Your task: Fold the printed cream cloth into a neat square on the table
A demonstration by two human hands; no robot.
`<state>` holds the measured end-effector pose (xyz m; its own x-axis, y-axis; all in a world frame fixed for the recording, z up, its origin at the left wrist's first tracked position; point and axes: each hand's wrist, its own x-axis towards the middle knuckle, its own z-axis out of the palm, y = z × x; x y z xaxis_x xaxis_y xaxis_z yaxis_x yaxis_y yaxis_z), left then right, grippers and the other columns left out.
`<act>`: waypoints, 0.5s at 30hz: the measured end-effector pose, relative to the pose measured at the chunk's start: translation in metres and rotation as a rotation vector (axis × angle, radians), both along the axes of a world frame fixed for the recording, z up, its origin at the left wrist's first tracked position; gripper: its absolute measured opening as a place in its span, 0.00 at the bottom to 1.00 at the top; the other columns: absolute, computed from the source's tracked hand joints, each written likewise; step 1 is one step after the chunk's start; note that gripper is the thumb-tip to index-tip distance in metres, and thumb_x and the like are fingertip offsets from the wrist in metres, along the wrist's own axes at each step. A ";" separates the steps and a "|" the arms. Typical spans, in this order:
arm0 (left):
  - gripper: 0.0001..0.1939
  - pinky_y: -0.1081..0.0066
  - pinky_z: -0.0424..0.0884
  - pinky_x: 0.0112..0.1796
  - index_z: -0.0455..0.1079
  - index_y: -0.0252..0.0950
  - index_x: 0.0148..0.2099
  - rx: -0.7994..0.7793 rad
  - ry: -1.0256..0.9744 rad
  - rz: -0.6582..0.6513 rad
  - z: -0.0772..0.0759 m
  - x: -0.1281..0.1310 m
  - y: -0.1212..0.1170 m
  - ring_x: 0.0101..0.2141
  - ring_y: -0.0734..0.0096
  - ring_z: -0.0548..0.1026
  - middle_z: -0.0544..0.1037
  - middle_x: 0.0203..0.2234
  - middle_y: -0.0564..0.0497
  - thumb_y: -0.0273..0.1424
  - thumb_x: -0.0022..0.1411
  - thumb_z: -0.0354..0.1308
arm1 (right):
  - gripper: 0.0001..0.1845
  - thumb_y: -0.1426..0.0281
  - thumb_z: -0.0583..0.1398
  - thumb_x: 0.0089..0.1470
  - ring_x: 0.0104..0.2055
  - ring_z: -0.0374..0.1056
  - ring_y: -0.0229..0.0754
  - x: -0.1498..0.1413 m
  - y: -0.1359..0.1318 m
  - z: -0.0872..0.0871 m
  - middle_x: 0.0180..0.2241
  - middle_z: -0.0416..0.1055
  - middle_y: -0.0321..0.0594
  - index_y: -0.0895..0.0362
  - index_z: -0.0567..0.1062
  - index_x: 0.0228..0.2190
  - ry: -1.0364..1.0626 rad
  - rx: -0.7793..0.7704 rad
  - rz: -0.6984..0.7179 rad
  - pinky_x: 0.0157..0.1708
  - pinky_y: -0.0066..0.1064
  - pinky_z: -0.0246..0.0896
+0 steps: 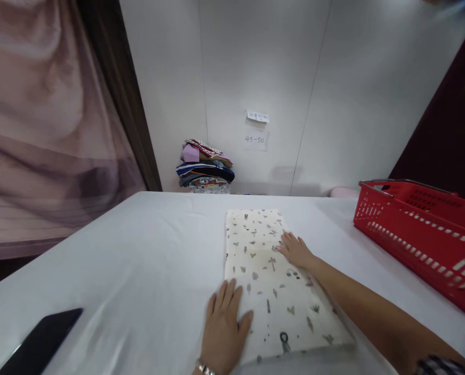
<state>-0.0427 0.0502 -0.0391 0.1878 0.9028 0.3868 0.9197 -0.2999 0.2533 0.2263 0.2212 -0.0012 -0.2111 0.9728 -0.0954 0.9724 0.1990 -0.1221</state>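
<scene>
A long folded cream cloth (269, 291) printed with small palms, cacti and other motifs lies flat on the white-covered table (150, 271). My left hand (225, 328), with a metal band at the wrist, rests flat across the cloth's left edge near its front, fingers stretched and thumb apart. Farther off, my right hand (296, 251) lies palm down on the cloth's right edge, its fingers extended toward the upper left. Neither hand grips anything. At the near end the cloth's edge looks sheer or blurred.
A red plastic basket (415, 229) stands at the right. A black flat device, like a phone or tablet (40, 341), lies front left. Folded clothes (205, 165) are stacked behind the table against the pale wall. A pink curtain (40, 125) hangs on the left.
</scene>
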 end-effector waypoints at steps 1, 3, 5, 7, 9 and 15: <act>0.24 0.55 0.55 0.53 0.60 0.41 0.57 -0.020 -0.010 0.000 0.003 0.001 -0.001 0.57 0.58 0.55 0.59 0.58 0.49 0.41 0.60 0.46 | 0.37 0.49 0.39 0.55 0.64 0.32 0.47 0.006 -0.017 -0.003 0.62 0.39 0.43 0.59 0.51 0.58 0.005 0.012 0.003 0.58 0.44 0.31; 0.24 0.54 0.54 0.54 0.60 0.40 0.57 -0.068 -0.029 0.001 0.008 0.003 -0.002 0.58 0.58 0.54 0.58 0.58 0.49 0.41 0.60 0.45 | 0.38 0.47 0.39 0.54 0.64 0.31 0.46 0.019 -0.051 -0.008 0.63 0.38 0.40 0.56 0.50 0.59 0.027 0.011 0.016 0.59 0.44 0.31; 0.25 0.54 0.53 0.54 0.60 0.39 0.57 -0.114 -0.047 0.006 0.012 0.004 -0.003 0.58 0.59 0.53 0.57 0.58 0.48 0.41 0.60 0.46 | 0.39 0.46 0.39 0.54 0.64 0.32 0.46 0.030 -0.083 -0.013 0.62 0.38 0.39 0.56 0.50 0.59 0.064 0.028 0.005 0.59 0.44 0.33; 0.25 0.53 0.52 0.54 0.60 0.39 0.57 -0.137 -0.063 0.007 0.013 0.004 -0.002 0.58 0.59 0.53 0.57 0.58 0.48 0.41 0.59 0.47 | 0.39 0.47 0.39 0.54 0.63 0.33 0.46 0.040 -0.110 -0.016 0.62 0.38 0.39 0.56 0.49 0.59 0.110 0.032 -0.005 0.59 0.43 0.36; 0.24 0.53 0.52 0.54 0.61 0.39 0.56 -0.133 -0.079 -0.002 0.013 0.003 -0.002 0.58 0.59 0.53 0.58 0.58 0.48 0.40 0.59 0.48 | 0.38 0.47 0.40 0.54 0.63 0.34 0.45 0.048 -0.132 -0.018 0.62 0.38 0.39 0.56 0.50 0.59 0.137 0.035 -0.005 0.59 0.41 0.37; 0.20 0.57 0.61 0.51 0.66 0.36 0.51 -0.016 -0.152 -0.008 0.013 -0.005 -0.006 0.54 0.61 0.62 0.66 0.53 0.45 0.36 0.58 0.50 | 0.33 0.52 0.44 0.56 0.63 0.37 0.46 0.064 -0.178 -0.016 0.62 0.41 0.39 0.54 0.53 0.58 0.195 0.061 0.070 0.59 0.42 0.41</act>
<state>-0.0477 0.0445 -0.0261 0.1357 0.9079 0.3966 0.8682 -0.3018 0.3940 0.2906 0.0436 -0.0168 -0.2873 0.9578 0.0128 0.9149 0.2783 -0.2923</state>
